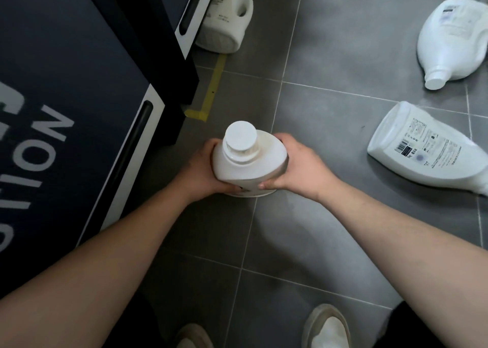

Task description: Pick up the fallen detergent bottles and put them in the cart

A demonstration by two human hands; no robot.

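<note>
A white detergent bottle [248, 160] stands upright between my hands, cap toward the camera, over the grey tiled floor. My left hand [202, 166] grips its left side and my right hand [298, 164] grips its right side, fingers curled round the body. Two more white bottles lie on their sides at the right: one with a printed label [425, 149] and one farther back [454, 41] with its cap pointing at me. Another white jug with a handle [227, 20] stands at the top, partly behind a dark cabinet. No cart is in view.
A dark cabinet [66, 110] with white lettering and white-edged handles fills the left side. Yellow tape [214, 86] marks the floor beside it. My two shoes [327, 329] show at the bottom edge on the tiles.
</note>
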